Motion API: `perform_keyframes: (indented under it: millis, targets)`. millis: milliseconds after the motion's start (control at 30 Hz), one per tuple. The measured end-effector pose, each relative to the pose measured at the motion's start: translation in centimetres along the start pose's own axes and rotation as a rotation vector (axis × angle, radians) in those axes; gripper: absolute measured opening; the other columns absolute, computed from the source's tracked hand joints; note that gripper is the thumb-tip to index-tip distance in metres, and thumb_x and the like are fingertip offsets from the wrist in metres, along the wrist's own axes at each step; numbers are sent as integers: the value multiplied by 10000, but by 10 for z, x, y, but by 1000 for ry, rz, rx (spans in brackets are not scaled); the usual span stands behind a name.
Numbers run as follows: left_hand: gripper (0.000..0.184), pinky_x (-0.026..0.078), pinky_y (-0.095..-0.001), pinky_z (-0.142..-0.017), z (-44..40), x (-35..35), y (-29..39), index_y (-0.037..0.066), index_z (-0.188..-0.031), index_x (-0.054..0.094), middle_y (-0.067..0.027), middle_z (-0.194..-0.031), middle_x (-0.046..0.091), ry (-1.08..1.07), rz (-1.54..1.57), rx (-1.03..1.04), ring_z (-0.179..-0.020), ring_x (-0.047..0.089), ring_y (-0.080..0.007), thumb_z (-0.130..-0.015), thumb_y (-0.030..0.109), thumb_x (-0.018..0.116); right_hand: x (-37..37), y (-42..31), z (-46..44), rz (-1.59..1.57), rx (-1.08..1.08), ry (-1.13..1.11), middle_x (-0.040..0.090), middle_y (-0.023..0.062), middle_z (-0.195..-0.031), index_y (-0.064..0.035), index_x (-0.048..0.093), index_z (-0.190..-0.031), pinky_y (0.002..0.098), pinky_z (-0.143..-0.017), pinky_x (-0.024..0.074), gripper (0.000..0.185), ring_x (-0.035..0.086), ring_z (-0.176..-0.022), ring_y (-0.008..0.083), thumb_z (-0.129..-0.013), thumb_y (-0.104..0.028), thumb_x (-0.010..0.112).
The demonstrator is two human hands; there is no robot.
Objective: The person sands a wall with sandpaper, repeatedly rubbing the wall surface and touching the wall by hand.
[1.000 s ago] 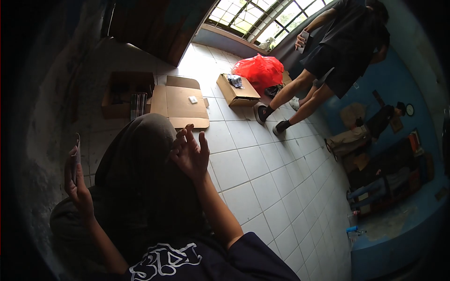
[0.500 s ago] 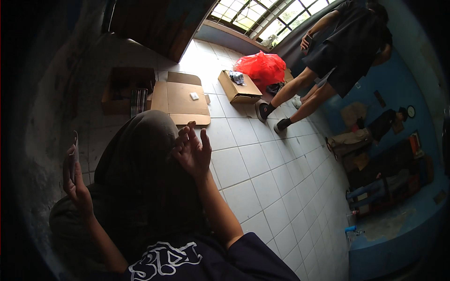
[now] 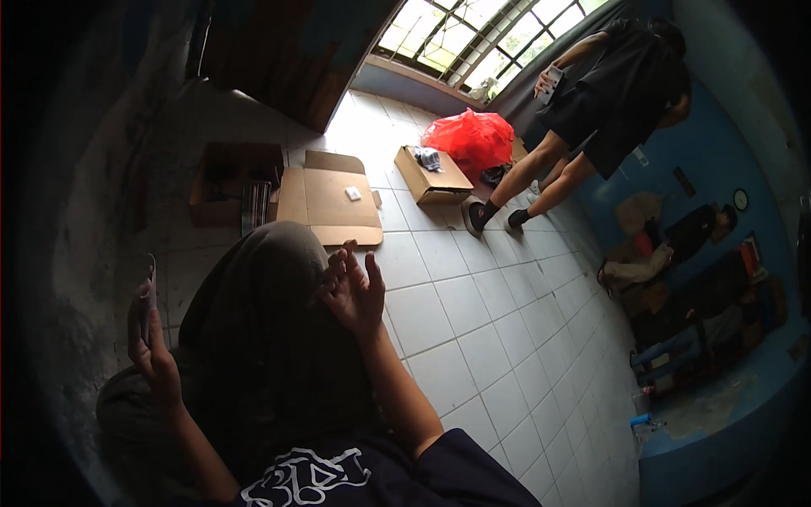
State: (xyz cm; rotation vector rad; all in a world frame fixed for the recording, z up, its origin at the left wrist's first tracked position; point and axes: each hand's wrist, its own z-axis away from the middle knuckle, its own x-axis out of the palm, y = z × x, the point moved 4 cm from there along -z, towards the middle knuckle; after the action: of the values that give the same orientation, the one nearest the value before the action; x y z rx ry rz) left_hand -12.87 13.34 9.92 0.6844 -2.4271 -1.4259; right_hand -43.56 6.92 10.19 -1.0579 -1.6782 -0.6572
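Note:
My left hand (image 3: 155, 351) is raised at the left, its fingers wrapped round a thin flat object (image 3: 150, 291) seen edge-on; I cannot make out what it is. Near my raised knee (image 3: 270, 262), my right hand (image 3: 355, 296) is held up with its fingers apart and slightly bent, holding nothing. Beyond the knee an opened cardboard box (image 3: 325, 207) lies on the tiled floor, with a small white item (image 3: 353, 193) on its flap. Several thin cases (image 3: 255, 205) stand upright at the box's left side.
A closed cardboard box (image 3: 435, 184) with a crumpled cloth (image 3: 427, 158) on it sits beside a red plastic bag (image 3: 473, 138). A standing person (image 3: 621, 84) holds a phone (image 3: 551, 82). Other people (image 3: 688, 241) are at the right, and a blue bottle (image 3: 641, 420) lies there.
The view has tilted, so the floor, boxes and bag appear lower. The standing person has leaned and shifted a foot slightly. Both my hands keep the same pose.

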Motion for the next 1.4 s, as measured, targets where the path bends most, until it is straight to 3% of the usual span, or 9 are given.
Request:
perform_keyframes:
  millis: [800, 933, 1033, 1100, 1133, 1200, 1333, 1367, 1400]
  targets:
    - [282, 379, -304, -965, 7, 135, 146, -24, -1165, 538, -127, -1194, 557, -362, 309, 347, -1153, 493, -201, -904, -18, 433, 11, 6, 5, 68, 53, -170, 463, 113, -1305, -165, 405, -1323, 431, -989, 363, 396, 471, -1167, 222, -950, -301, 408]
    - [289, 384, -285, -952, -2, 96, 154, -28, -1170, 525, -121, -1200, 551, -325, 218, 454, -1144, 496, -181, -900, -38, 423, 5, -2, 10, 243, -29, -38, 516, 93, -1230, -133, 428, -1287, 415, -938, 386, 388, 492, -1114, 214, -927, -276, 447]
    - [277, 379, -273, -938, -16, 36, 150, -25, -1158, 527, -108, -1168, 574, -48, 134, 454, -1112, 517, -172, -903, -31, 420, 8, -13, 8, 410, -15, -20, 545, 73, -1190, -173, 508, -1185, 437, -905, 418, 284, 531, -1052, 249, -917, -240, 445]
    - [261, 380, -272, -930, -21, -8, 138, -25, -1147, 530, -104, -1133, 592, 181, 1, 420, -1076, 538, -168, -908, -9, 428, 19, -16, -4, 496, -131, 120, 573, 47, -1067, -120, 546, -1088, 380, -831, 455, 226, 541, -862, 205, -914, -240, 468]
    - [253, 381, -271, -925, -17, -30, 130, -26, -1143, 530, -102, -1115, 599, 269, -60, 411, -1056, 548, -166, -911, 5, 433, 40, 0, -14, 398, -96, 73, 571, 33, -1031, -98, 526, -1107, 362, -791, 455, 247, 528, -826, 173, -925, -241, 441]
    - [253, 390, -264, -909, -11, -71, 98, -16, -1145, 532, -117, -1108, 598, 375, -264, 359, -1040, 553, -163, -911, 17, 439, 42, 5, -37, 537, -11, -148, 533, 62, -1123, -84, 477, -1207, 349, -863, 403, 337, 496, -962, 198, -924, -261, 433]
    - [313, 429, -288, -908, 10, -111, 81, 19, -1200, 504, -114, -1132, 589, 149, -213, -208, -1108, 531, -170, -893, -7, 449, 37, 36, -84, 725, 106, -130, 522, 68, -1195, -73, 498, -1199, 350, -831, 408, 337, 498, -981, 203, -913, -245, 448]
    - [313, 429, -288, -908, 13, -113, 71, 19, -1200, 504, -114, -1132, 589, 214, -229, -228, -1108, 531, -170, -893, -7, 449, 26, 41, -102, 681, 158, -140, 527, 92, -1170, -82, 511, -1173, 347, -749, 434, 329, 533, -902, 220, -932, -274, 395]
    - [317, 460, -307, -887, 14, -110, 68, -5, -1176, 503, -135, -1169, 562, 228, -340, 69, -1081, 550, -204, -865, -32, 452, 15, 48, -116, 686, 186, -115, 525, 88, -1183, -88, 507, -1158, 342, -754, 432, 316, 533, -907, 214, -936, -281, 392]
